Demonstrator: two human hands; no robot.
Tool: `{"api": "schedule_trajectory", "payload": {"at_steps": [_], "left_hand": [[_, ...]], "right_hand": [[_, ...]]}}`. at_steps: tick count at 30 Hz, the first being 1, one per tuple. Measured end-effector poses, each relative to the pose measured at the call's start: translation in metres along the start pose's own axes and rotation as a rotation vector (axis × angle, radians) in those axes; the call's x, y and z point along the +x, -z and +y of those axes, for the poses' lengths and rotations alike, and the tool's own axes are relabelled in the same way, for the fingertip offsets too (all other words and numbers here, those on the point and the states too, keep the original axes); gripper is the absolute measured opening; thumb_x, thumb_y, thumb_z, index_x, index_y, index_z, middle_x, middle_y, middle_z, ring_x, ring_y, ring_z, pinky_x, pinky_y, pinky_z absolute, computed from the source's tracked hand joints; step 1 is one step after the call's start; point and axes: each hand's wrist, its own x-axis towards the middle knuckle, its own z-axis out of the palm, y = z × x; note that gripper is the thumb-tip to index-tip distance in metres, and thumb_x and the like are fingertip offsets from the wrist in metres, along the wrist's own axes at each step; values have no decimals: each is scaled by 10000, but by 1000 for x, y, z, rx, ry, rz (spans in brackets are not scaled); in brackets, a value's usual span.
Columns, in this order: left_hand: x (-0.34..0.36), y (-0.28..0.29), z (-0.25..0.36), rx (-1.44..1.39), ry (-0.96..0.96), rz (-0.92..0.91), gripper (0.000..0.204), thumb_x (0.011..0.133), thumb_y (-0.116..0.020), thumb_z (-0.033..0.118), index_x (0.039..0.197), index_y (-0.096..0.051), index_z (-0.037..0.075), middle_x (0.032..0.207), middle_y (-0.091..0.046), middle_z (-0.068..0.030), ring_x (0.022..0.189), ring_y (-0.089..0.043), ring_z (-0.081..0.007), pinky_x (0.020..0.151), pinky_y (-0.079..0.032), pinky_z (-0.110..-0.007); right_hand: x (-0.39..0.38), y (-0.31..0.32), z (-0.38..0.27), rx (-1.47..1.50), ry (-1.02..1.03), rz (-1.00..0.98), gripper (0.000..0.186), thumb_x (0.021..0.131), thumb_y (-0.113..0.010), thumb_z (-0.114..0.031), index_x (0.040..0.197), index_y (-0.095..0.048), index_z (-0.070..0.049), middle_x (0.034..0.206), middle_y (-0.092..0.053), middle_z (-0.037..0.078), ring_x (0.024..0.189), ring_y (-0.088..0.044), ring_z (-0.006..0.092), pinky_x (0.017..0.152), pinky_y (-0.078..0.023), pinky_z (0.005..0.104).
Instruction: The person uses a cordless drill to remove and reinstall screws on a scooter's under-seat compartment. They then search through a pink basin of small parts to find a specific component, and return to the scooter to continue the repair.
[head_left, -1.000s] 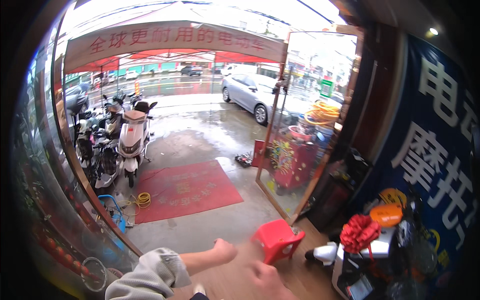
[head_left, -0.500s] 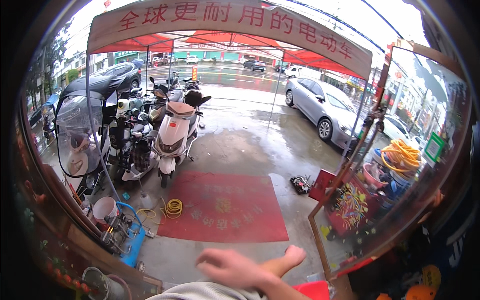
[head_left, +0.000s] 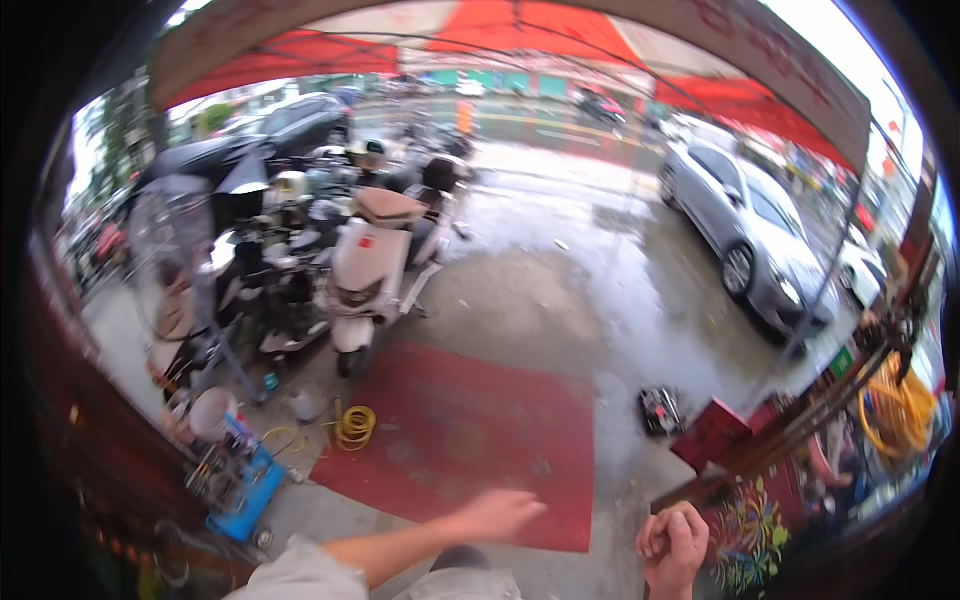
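My left hand (head_left: 505,515) reaches in from the lower left above the red mat (head_left: 470,430). Motion smears its fingers, so I cannot make out whether they are closed; no object shows in it. To the right, my right hand (head_left: 675,535) is raised with its fingers curled into a fist, over the floor beside the mat. Nothing sticks out of that fist. Neither hand visibly touches anything. A coiled yellow hose (head_left: 355,428) lies on the mat's left edge.
A blue air compressor (head_left: 248,490) and a pale bucket (head_left: 213,412) stand at lower left. Scooters, a white one (head_left: 370,260) foremost, fill the left. A dark part (head_left: 661,411) and a red box (head_left: 712,436) sit at right; a silver car (head_left: 745,225) is beyond.
My forearms were crossed low in the view and are now apart, left hand over the mat, right hand at the right. The view has tilted downward, nearer the mat.
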Motion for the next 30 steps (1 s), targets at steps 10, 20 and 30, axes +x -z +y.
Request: {"api": "schedule_trajectory", "payload": {"at_steps": [10,20,30], "left_hand": [[315,52,-72,-420,46,201,184,1004,-657,164,1029,-692,-15,1024,-726,-106,1002,-687,-183,913,-545,-328],[677,48,61,-6,-307,-325,351,925,-727,108,1257,-692,-2,1204,-729,-171,1083,-737,-270,953,-578,-382],[919,-63,136,34,-350,-475,323,927,-753,146,1206,-713,-11,1084,-764,-162,974,-764,-250,889,-592,-364]], "right_hand": [[200,191,69,-178,-55,564,323,1080,-589,-159,783,-506,-65,650,-544,58,588,-532,152,578,-458,314],[340,320,30,-358,-9,906,134,1057,-623,-103,1142,-638,-1,786,-635,33,670,-593,111,641,-494,279],[587,531,58,-254,-124,755,226,1053,-667,-180,1204,-641,-13,953,-664,9,807,-596,75,710,-507,256]]}}
